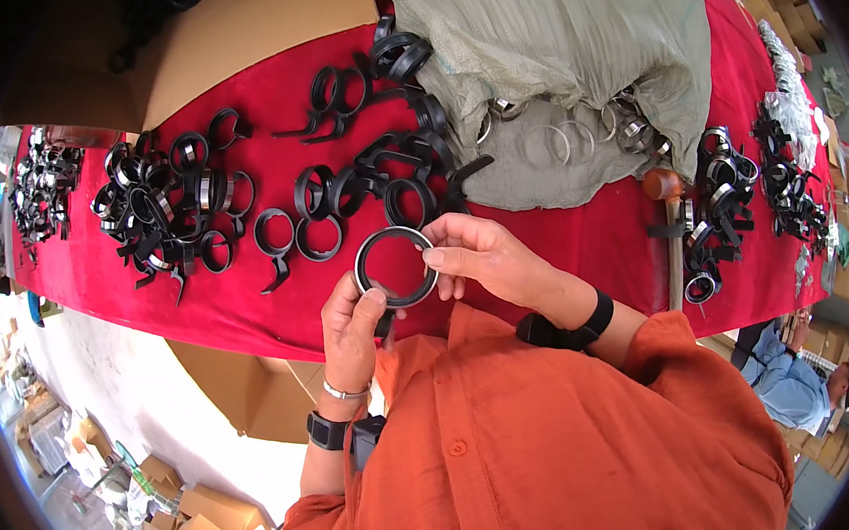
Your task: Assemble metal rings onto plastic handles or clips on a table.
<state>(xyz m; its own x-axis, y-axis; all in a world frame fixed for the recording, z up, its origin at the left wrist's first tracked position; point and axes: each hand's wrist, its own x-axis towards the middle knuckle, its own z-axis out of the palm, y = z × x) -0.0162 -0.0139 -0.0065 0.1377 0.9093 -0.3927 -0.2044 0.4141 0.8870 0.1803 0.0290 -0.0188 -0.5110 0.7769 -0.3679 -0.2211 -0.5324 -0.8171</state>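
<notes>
A black ring (360,261) with a bright metal band along its inside is held up between my two hands, in front of my body at the table's near edge. The thumb and fingers of my left hand (351,331) pinch its lower left rim. My right hand (489,260) grips the upper right rim between thumb and fingers. A short black tab (384,323) shows below the ring by my left fingers. Just beyond lie loose black rings with tails (409,203) on the red cloth (284,304).
A grey-green sack (558,38) spills metal rings (551,144) at the far middle. An orange-headed mallet (662,184) lies to its right. Ring piles sit left (143,206) and right (719,207). A cardboard box (263,37) stands far left. Another person (790,384) is at the right.
</notes>
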